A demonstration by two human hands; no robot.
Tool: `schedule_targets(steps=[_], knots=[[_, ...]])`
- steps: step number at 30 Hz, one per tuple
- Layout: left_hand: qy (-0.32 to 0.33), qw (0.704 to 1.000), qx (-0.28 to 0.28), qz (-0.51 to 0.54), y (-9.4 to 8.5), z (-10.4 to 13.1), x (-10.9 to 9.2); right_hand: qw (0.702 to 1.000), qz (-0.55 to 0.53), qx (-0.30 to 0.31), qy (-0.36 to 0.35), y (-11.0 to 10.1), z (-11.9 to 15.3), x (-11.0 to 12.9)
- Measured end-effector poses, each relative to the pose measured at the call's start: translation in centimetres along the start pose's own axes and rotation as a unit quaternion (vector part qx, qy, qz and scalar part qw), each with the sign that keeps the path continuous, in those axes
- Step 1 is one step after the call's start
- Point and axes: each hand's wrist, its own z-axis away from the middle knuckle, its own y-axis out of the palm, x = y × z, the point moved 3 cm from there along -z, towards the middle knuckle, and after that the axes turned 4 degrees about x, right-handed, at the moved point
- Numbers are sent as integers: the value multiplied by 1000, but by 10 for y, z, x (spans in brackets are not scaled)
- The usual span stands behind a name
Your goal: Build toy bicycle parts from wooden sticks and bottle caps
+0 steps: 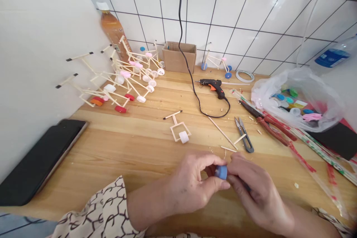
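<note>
A blue bottle cap (221,172) is pinched between the thumb and fingers of my left hand (195,180), just above the table's front part. My right hand (256,193) is closed right beside the cap, its fingertips meeting the cap's side. Something dark shows a little between its fingers, mostly hidden, and I cannot make out what it is. Beyond my hands lies a small wooden-stick frame (173,128) with a white cap (183,137) on it. Thread snips (245,137) and thin wooden sticks (223,132) lie past my right hand.
Several stick models with cap wheels (122,76) crowd the back left near a drink bottle (114,31). A glue gun (212,86), its black cord, a cardboard box (180,57) and a tape roll (244,76) are behind. Right: pliers (267,124), bag of caps (295,96). Left: phone (41,160).
</note>
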Motion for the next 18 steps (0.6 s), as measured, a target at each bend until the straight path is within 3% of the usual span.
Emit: schedule_targets(steps=[3,6,8,11,14,16,18], knots=[[-33,999,0,38,1,-2,2,987,125,-41,-96,3,4,2],[-36,998,-4,42,1,-3,1,972,190,-51,-132,5,8,2],[-21,1000,-5,20,0,-2,1,982,149,-42,-108,3,7,2],[14,1000,-3,-27,1,0,0,1000,20,-10,-13,0,2,1],[40,997,-6,-64,0,1,-1,994,-64,20,81,0,-2,-2],[39,997,-8,-63,0,1,0,994,-72,22,85,0,-3,-3],[29,998,-12,-45,0,0,2,998,-45,6,37,1,-2,-2]])
